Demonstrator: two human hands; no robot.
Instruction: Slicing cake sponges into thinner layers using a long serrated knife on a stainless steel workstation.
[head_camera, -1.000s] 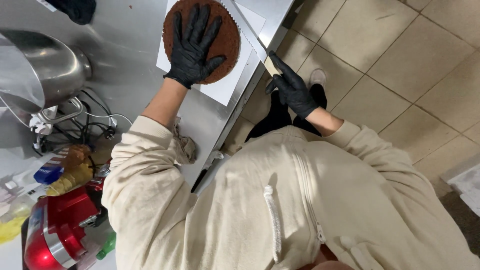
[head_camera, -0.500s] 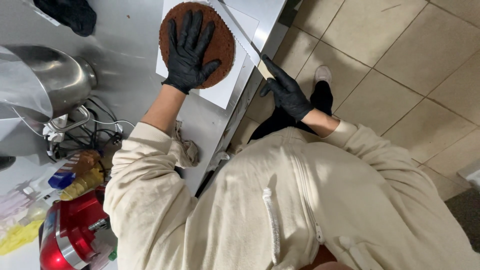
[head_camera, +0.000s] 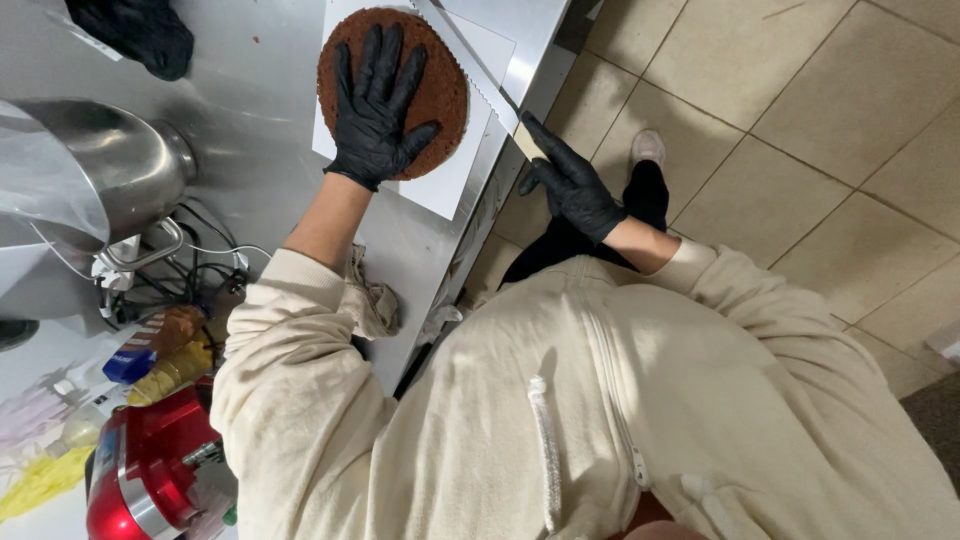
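Nearest, filling the lower frame from six o'clock outward: a cream zip-up hoodie (head_camera: 600, 400), sleeves reaching up toward twelve. At eight o'clock, low in the corner, a red stand mixer (head_camera: 140, 480); just above it a yellow piping bag (head_camera: 175, 368) among cluttered cables.

Farther out, at about one o'clock from the chest: right hand (head_camera: 572, 182) in a black glove, fingers curled tight and clamped round the pale handle of a long serrated knife (head_camera: 470, 65). Blade laid slantwise toward eleven o'clock, running along the right edge of the cake and touching it; tip out of sight past the top edge. Below that hand, over the tiled floor (head_camera: 800, 120), a dark trouser leg and a light shoe (head_camera: 648, 148).

Beyond, at twelve o'clock: left hand (head_camera: 380, 105), also black-gloved, spread wide open, fingers apart, pressed flat on top of a round brown cake layer (head_camera: 440, 90). Gripping nothing, only bearing down with palm and fingers. Cake resting on a sheet of white paper (head_camera: 450, 180) on the steel worktop (head_camera: 260, 120), close to the counter's right edge.

At nine to ten o'clock, a steel mixing bowl (head_camera: 120, 170) lying beside the cake, well apart from it. At eleven o'clock, far corner, a crumpled black object (head_camera: 140, 35), too indistinct to identify.
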